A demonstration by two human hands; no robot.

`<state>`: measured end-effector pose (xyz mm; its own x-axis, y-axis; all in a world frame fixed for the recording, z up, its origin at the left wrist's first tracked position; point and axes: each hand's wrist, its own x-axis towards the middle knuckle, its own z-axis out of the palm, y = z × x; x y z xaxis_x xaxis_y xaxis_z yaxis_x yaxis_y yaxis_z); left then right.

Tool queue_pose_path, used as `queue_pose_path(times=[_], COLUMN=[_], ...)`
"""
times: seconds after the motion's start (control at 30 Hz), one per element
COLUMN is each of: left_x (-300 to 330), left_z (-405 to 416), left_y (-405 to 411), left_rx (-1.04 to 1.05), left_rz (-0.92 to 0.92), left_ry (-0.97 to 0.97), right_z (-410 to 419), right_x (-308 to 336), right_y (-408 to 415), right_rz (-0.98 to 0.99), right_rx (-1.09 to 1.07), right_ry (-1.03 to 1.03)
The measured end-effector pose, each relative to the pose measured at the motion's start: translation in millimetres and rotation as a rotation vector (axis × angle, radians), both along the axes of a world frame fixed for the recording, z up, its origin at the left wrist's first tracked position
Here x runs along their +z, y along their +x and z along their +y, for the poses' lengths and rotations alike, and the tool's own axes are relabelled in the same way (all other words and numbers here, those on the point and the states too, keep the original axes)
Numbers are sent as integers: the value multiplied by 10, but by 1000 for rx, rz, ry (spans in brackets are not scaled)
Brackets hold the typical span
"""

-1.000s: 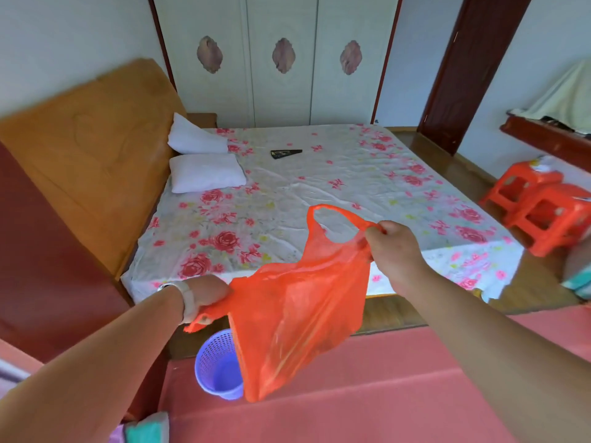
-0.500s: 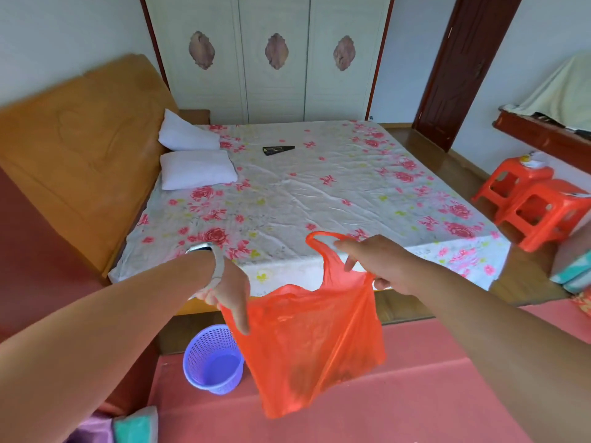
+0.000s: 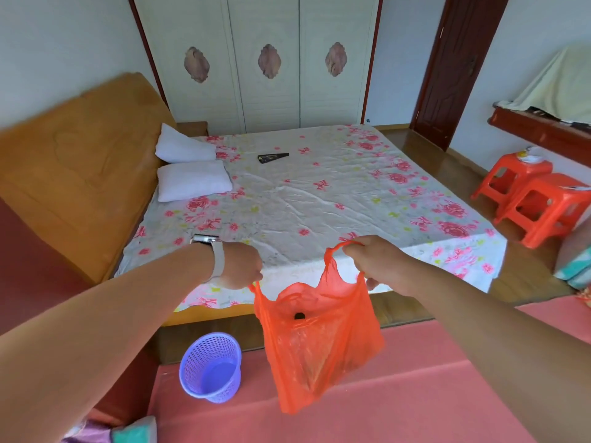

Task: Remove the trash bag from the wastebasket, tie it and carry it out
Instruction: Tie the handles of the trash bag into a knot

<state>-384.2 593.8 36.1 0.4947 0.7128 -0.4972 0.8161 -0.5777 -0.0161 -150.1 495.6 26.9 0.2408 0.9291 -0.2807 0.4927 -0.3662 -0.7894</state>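
- Fingers: left hand (image 3: 240, 266) curled closed, pinching the left handle of the trash bag (image 3: 316, 343); right hand (image 3: 375, 263) also closed, fingers hooked through the right handle loop. Fingertips themselves mostly hidden under the knuckles.
- Bag: orange, thin plastic, hanging in the air between the two hands, mouth open and sagging, some dark bits visible inside. Not tied.
- Change from a second ago: left hand was low by the bag's side with the bag slung diagonally; now it has come up to nearly level with the right hand, each on a handle, bag hanging straight.
- Meaning: removal looks done; this is the setup for tying. Likely next is crossing the two handles and knotting.
- Wastebasket (image 3: 211, 367): purple mesh, on the floor, below and left of the bag, apart from it, looks empty, no liner.
- Bed (image 3: 319, 193): behind the bag, floral sheet, two white pillows (image 3: 193, 180) far left of the bag, small dark object (image 3: 271, 157) further back.
- Red stools (image 3: 543, 203): well right of the bag.
- Door (image 3: 454, 68): far back right of the bag, probable way out.
- Risk: thin film, could tear if handles are yanked.
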Motion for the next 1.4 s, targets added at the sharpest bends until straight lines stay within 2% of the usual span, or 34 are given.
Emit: queue_pose_path(times=[0.1, 0.2, 0.3, 0.37, 0.43, 0.63, 0.9, 1.2, 1.3, 1.4], left_x=[-7, -20, -70, -9, 91, 275, 371, 321, 234, 174], left_z=[-13, -70, -93, -107, -112, -293, -288, -326, -399, -433], left_y=[31, 59, 138, 222, 314, 609, 675, 780, 840, 881], left_rx=[116, 413, 558, 605, 587, 309, 242, 384, 442, 544], left_rz=[-218, -794, -1353, -1615, -1735, -1652, -1515, -1228, -1247, -1348], left_ry=[-97, -365, -562, -639, -655, -674, -885, -1061, -1155, -1170], right_z=[-27, -66, -109, -90, -43, 71, 184, 206, 146, 104], right_x=[53, 162, 331, 475, 573, 633, 851, 921, 925, 913], right_y=[42, 92, 94, 106, 134, 81, 30, -152, -237, -272], right_rz=[-7, -43, -112, -113, -153, -321, -353, -370, -363, -370], right_rx=[-20, -59, -62, -81, -63, 38, 59, 39, 98, 125], right_ry=[97, 260, 487, 600, 647, 651, 663, 730, 710, 649])
